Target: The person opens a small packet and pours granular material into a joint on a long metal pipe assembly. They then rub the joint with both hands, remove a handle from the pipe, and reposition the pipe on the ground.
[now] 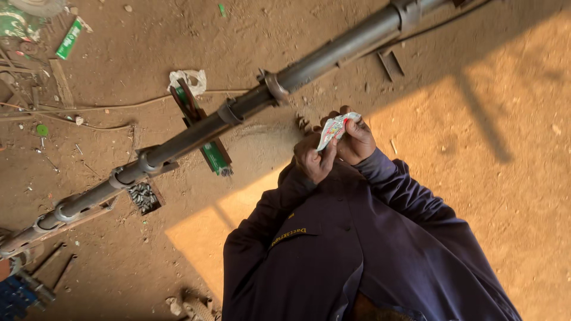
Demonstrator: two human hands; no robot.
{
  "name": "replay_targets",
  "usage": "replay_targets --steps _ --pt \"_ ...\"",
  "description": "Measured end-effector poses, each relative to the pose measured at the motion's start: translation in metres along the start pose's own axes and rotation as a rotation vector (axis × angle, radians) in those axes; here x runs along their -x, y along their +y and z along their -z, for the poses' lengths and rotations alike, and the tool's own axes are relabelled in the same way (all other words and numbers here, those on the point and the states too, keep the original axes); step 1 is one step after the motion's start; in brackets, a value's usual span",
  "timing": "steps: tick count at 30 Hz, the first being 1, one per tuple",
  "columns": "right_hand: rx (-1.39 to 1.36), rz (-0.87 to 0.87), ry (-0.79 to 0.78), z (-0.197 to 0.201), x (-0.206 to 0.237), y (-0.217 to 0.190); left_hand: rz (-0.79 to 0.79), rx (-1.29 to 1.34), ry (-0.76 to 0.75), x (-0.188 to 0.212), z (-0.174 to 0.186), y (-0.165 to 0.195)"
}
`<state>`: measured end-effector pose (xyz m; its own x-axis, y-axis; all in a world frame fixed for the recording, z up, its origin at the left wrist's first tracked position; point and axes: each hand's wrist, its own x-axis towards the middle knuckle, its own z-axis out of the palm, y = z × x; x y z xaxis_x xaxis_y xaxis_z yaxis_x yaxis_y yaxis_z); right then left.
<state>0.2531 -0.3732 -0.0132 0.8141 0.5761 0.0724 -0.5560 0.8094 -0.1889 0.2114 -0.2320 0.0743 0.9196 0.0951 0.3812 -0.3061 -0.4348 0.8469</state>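
Note:
I stand over a dirt floor in a dark blue jacket. Both hands are raised in front of my chest, pinching a small crumpled white wrapper [336,127] with red and blue print. My left hand [311,159] grips its lower end with thumb and fingers. My right hand [358,141] holds its upper end. Just beyond my hands, a long dark metal pipe [238,110] with several ring clamps runs diagonally from lower left to upper right.
Under the pipe lies a green packet of rods [209,148] beside a white rag [188,79]. A small open box of dark metal pieces [144,197] sits at the left. A green carton [69,39], cables and scrap lie at the upper left.

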Motion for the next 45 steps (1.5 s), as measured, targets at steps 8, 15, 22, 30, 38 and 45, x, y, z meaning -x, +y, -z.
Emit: replay_targets --steps 8,15,22,30,38,45 --pt "-0.011 -0.178 0.229 0.021 -0.103 -0.028 -0.057 -0.011 0.025 -0.096 0.009 -0.042" --pt "-0.077 -0.26 0.237 0.035 -0.151 -0.09 -0.035 -0.054 0.123 -0.15 -0.028 -0.044" --pt "-0.026 -0.379 -0.125 0.042 -0.204 -0.192 0.103 -0.138 0.206 -0.211 -0.101 -0.01" --pt "-0.093 -0.476 -0.002 0.028 -0.217 -0.232 0.122 -0.011 0.369 -0.234 -0.144 -0.002" --pt "-0.12 -0.408 -0.16 0.005 -0.224 -0.235 0.196 0.136 0.279 -0.23 -0.137 -0.002" --pt "-0.057 -0.365 -0.105 -0.016 -0.242 -0.224 0.209 0.021 0.259 -0.248 -0.117 0.003"
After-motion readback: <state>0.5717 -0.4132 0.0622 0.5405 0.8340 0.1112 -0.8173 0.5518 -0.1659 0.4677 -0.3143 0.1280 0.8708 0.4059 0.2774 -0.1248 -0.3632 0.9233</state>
